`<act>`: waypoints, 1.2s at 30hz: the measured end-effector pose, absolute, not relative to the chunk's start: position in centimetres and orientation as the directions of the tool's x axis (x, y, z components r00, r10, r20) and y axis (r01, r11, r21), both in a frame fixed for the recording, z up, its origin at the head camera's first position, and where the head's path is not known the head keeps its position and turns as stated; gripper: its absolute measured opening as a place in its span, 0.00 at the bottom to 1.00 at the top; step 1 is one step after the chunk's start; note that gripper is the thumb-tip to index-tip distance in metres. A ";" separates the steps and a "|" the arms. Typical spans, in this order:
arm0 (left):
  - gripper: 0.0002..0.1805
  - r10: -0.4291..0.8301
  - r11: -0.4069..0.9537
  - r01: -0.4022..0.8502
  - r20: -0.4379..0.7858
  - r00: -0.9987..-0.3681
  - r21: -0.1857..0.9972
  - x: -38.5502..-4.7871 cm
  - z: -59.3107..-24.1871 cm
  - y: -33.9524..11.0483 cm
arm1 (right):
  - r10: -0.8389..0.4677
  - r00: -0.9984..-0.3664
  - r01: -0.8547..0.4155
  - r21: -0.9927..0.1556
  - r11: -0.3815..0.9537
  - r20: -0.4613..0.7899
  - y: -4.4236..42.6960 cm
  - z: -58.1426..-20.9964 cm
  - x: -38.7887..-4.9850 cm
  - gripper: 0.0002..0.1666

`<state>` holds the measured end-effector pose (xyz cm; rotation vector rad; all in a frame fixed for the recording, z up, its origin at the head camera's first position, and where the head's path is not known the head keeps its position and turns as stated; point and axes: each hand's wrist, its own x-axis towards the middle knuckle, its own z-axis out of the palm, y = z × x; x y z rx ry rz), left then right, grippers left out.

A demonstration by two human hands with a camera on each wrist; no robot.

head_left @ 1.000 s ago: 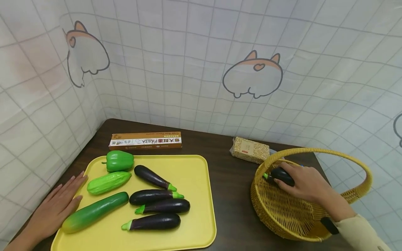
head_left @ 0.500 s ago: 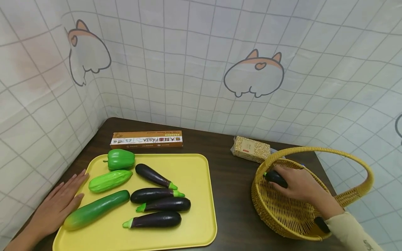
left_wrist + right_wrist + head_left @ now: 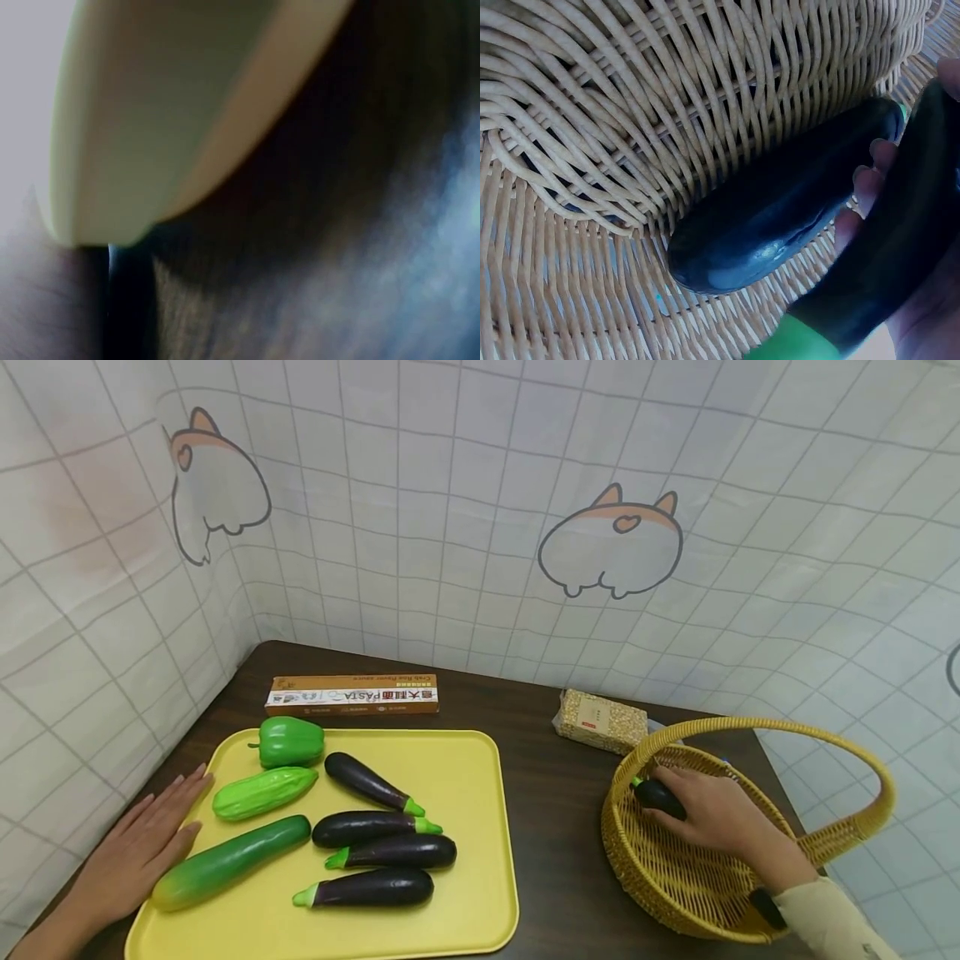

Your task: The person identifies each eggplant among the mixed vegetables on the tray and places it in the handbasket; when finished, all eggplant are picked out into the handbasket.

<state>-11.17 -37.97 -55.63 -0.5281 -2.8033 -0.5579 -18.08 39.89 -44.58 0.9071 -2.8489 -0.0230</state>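
My right hand (image 3: 705, 814) is inside the yellow wicker basket (image 3: 626, 860) and grips an eggplant (image 3: 660, 798), its green stem toward the far left. In the right wrist view, fingers curl round the held eggplant (image 3: 900, 232). A second eggplant (image 3: 772, 210) lies against the woven wall there, close beside it. My left hand (image 3: 138, 852) rests flat with straight fingers at the left edge of the yellow tray (image 3: 457, 777). Near its fingers lie a green pepper (image 3: 291, 742), a light green gourd (image 3: 264, 792) and a dark green cucumber-like vegetable (image 3: 232, 862).
Several eggplants (image 3: 375, 887) lie on the tray. Behind it stands a brown pasta box (image 3: 352, 694), and a bag of pale grains (image 3: 602, 721) sits behind the basket. The tall handle (image 3: 780, 725) arches over the basket. The left wrist view is mostly blur.
My right hand has shifted slightly left and lower inside the basket, still gripping the eggplant. My left hand and the vegetables on the tray stay where they were.
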 end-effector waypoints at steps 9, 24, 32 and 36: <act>0.36 0.300 0.860 0.394 0.304 -0.904 0.325 -11.2 -55.4 -37.9 | -0.593 -0.788 -0.588 0.085 0.805 0.166 39.9 -44.7 -18.1 0.28; 0.37 0.294 0.861 0.392 0.313 -0.903 0.324 -11.1 -55.5 -37.8 | -0.568 -0.801 -0.571 0.049 0.820 0.190 39.5 -43.6 -17.9 0.24; 0.36 0.289 0.857 0.390 0.312 -0.905 0.336 -11.1 -55.6 -37.7 | -0.548 -0.812 -0.554 0.032 0.832 0.199 39.2 -42.4 -17.0 0.24; 0.36 0.290 0.861 0.388 0.308 -0.906 0.329 -11.0 -55.7 -37.9 | -0.521 -0.833 -0.524 0.035 0.851 0.188 38.9 -41.8 -16.4 0.24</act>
